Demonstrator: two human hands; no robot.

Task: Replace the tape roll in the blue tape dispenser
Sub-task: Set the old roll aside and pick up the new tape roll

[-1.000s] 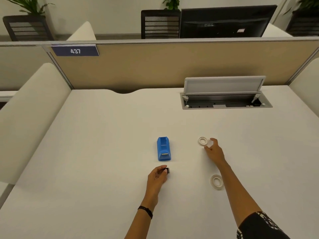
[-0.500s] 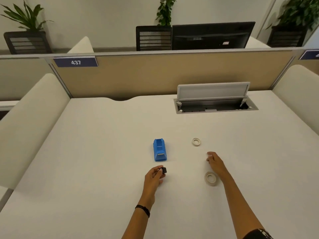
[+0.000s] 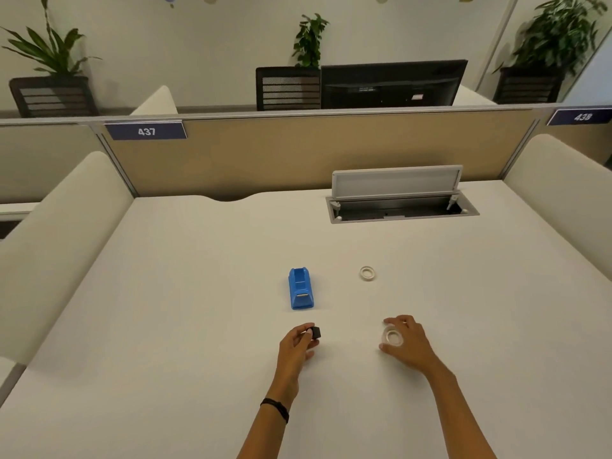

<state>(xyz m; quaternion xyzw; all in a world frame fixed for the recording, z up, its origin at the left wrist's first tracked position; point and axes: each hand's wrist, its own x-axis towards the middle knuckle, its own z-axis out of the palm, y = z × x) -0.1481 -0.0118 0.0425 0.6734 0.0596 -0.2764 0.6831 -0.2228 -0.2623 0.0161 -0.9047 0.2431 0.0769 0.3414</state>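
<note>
The blue tape dispenser [image 3: 300, 288] stands on the white desk [image 3: 185, 293] with no roll in its cradle. Just below it, my left hand [image 3: 296, 347] is shut on a small black spool core [image 3: 315, 332]. To the right, my right hand [image 3: 408, 344] has its fingers curled around a clear tape roll [image 3: 392, 337] lying flat on the desk; thumb and fingers touch its rim. A thinner, near-empty tape ring [image 3: 367, 273] lies apart, right of the dispenser.
An open cable tray with a raised lid [image 3: 397, 197] sits at the back right of the desk. A beige partition [image 3: 298, 154] closes the far edge. Padded side panels [image 3: 59, 233] flank the desk on both sides.
My right hand let go of the thin ring by the dispenser, drew back toward me and closed around the fuller roll. My left hand stayed put with the black core.
</note>
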